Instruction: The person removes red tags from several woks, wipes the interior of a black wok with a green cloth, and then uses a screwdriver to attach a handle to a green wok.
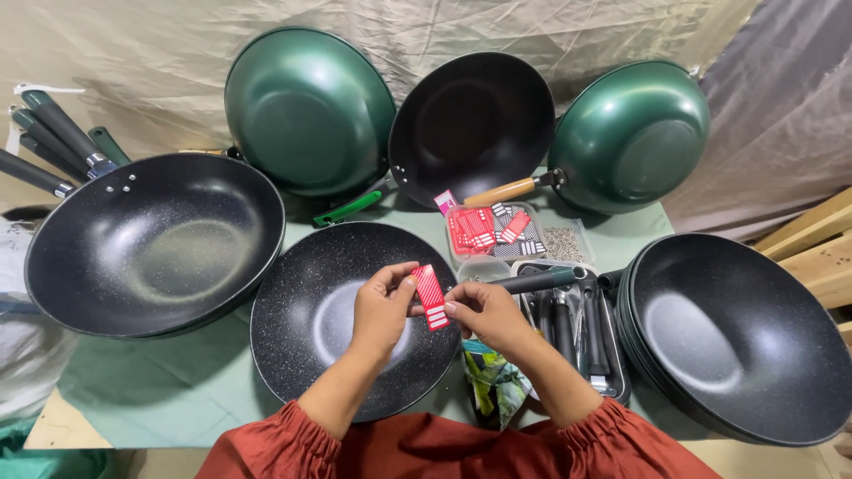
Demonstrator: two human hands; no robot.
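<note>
Both my hands hold a small red striped sticker [431,296] above a black speckled wok [306,319] in front of me. My left hand [382,310] pinches the sticker's upper left edge. My right hand [484,312] pinches its lower right edge. The wok's dark handle [537,281] points right, past my right hand. Rust-red sleeves cover both my wrists.
A clear box of red and black stickers [493,231] sits behind the wok. A tray of dark handles [577,333] lies to the right. A large black wok [155,244] is on the left, stacked woks [737,333] on the right, and three woks [470,124] lean at the back.
</note>
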